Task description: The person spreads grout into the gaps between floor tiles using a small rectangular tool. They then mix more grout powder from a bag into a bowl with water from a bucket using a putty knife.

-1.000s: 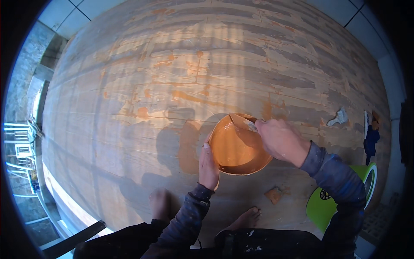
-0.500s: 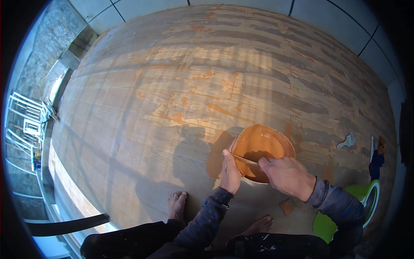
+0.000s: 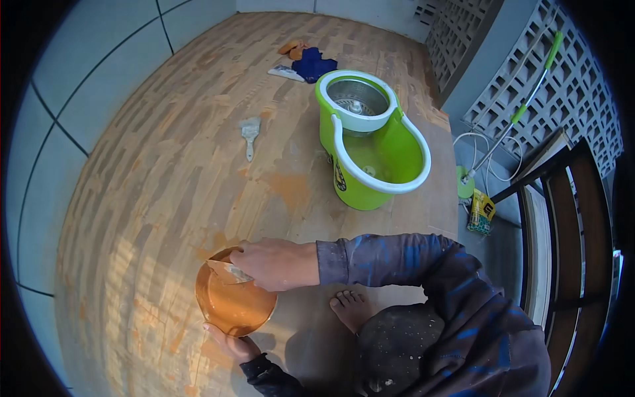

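Observation:
My left hand is closed on the near rim of a round bowl smeared with wet orange paste. Over the bowl's far side, my right hand grips a putty knife whose flat blade is coated orange. The blade lies against or just above the rim; which of the two I cannot tell. My right fingers hide most of the handle. Paste covers the bowl's inner wall and bottom.
A green mop bucket with a white rim stands beyond my right arm. Ahead lie a paintbrush and a dark blue cloth. A mop leans at a lattice wall, near a yellow packet. Orange streaks mark the wood-look floor.
The view has swung to the right, bringing the whole mop bucket and the lattice wall into sight. The putty knife has shifted from lying across the bowl to its far rim.

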